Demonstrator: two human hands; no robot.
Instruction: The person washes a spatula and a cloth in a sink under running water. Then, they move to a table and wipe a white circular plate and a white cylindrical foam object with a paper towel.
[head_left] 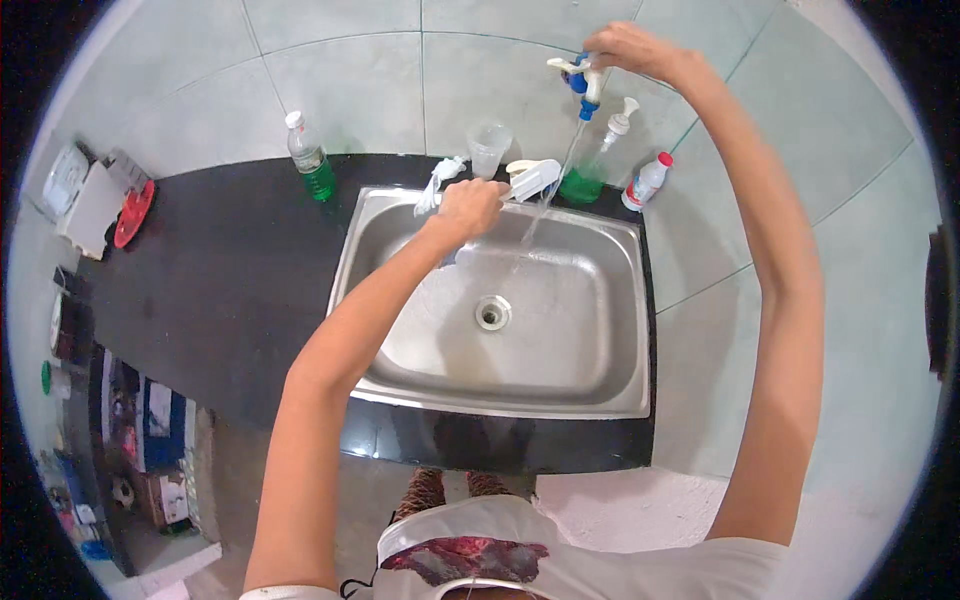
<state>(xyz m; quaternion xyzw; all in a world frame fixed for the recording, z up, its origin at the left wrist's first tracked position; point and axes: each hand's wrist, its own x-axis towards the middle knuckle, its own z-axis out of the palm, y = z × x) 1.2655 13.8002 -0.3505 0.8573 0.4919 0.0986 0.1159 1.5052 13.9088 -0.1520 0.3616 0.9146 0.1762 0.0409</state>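
Note:
My left hand (470, 208) is closed on a white flat-headed utensil (536, 180), perhaps a brush; its exact kind is not clear. The utensil's head is beside the stream of water over the back edge of the steel sink (360, 290). Up at the wall, my right hand (632, 52) grips the white and blue tap (590, 88) at its top, the fingers partly hidden. Water runs from the spout down into the sink. A crumpled white cloth (440, 180) lies on the back rim, just left of my left hand.
Along the back stand a clear plastic cup (488, 148), a pump bottle with green liquid (582, 184), a red-capped white bottle (648, 182) and a bottle of green liquid (311, 160). A red object (134, 214) lies at the black counter's (220, 270) far left.

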